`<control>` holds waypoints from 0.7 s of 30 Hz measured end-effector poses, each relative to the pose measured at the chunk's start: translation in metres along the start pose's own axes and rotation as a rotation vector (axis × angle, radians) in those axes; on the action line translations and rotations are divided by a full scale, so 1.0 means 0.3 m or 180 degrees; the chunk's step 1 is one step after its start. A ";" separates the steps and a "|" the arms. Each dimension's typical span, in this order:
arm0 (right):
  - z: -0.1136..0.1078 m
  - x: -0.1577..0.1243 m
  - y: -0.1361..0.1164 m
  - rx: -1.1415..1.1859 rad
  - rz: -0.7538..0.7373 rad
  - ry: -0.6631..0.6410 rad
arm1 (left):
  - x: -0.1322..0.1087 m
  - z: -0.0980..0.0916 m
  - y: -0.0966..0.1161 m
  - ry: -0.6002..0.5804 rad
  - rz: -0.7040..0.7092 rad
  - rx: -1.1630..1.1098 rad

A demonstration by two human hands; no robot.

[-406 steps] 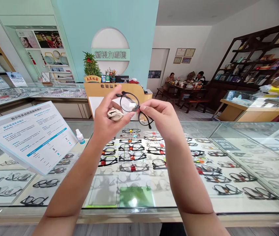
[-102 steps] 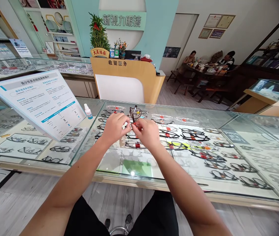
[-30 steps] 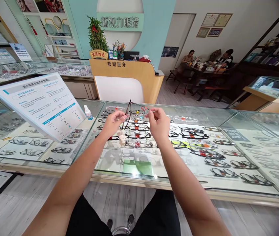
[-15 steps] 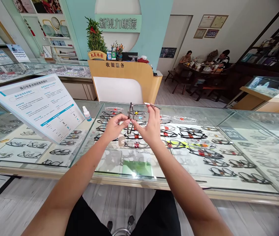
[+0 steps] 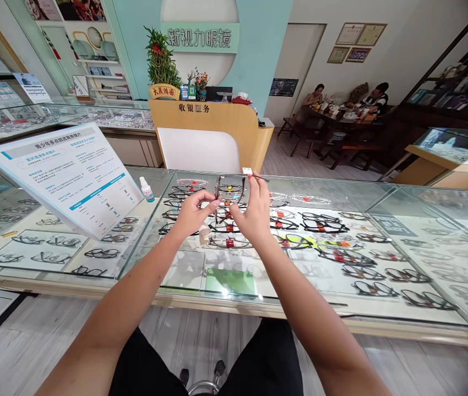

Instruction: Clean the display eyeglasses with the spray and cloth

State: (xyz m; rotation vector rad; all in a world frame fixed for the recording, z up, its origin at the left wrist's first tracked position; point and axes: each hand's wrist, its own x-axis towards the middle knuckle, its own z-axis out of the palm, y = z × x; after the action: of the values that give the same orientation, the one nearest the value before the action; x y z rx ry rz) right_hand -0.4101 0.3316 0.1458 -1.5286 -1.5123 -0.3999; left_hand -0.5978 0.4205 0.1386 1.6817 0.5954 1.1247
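A pair of dark-framed eyeglasses (image 5: 218, 188) is held up above the glass counter (image 5: 226, 258), its front seen almost edge-on. My left hand (image 5: 195, 213) pinches it at the lower left between thumb and fingers. On the other side, my right hand (image 5: 254, 209) has its raised fingers at a dark temple arm, where a small white tag (image 5: 246, 171) sticks up; its thumb is apart from my left thumb. Rows of eyeglasses (image 5: 322, 224), several with red labels, lie beneath the glass around and below both hands. How the right fingertips grip is partly hidden.
A white spray bottle (image 5: 147, 190) and a tilted information board (image 5: 64, 176) stand on the counter at left. A wooden cashier desk (image 5: 209, 118) is beyond it. Two people (image 5: 376, 99) sit at a table at the back right. A glass showcase (image 5: 457, 146) stands farther right.
My right thumb has moved right, away from my left thumb. The eyeglasses have turned a little, with a dark temple arm now farther right and the white tag standing higher.
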 end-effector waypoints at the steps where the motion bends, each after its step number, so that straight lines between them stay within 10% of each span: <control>1: -0.001 0.000 0.001 -0.0026 0.0000 -0.0022 | 0.001 -0.001 0.001 0.0023 -0.0007 -0.0036; 11: 0.010 -0.015 0.012 0.0064 0.0084 -0.0225 | 0.012 -0.035 0.035 0.0497 -0.0188 -0.0456; 21: -0.004 -0.010 -0.054 0.1044 -0.0374 -0.0854 | 0.001 -0.016 0.033 -0.0014 0.0364 0.0187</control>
State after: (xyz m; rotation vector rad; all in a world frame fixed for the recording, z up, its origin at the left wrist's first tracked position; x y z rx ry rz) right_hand -0.4249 0.3259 0.1501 -1.2738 -1.7817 -0.0068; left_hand -0.6029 0.4190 0.1481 1.7870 0.5399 1.1944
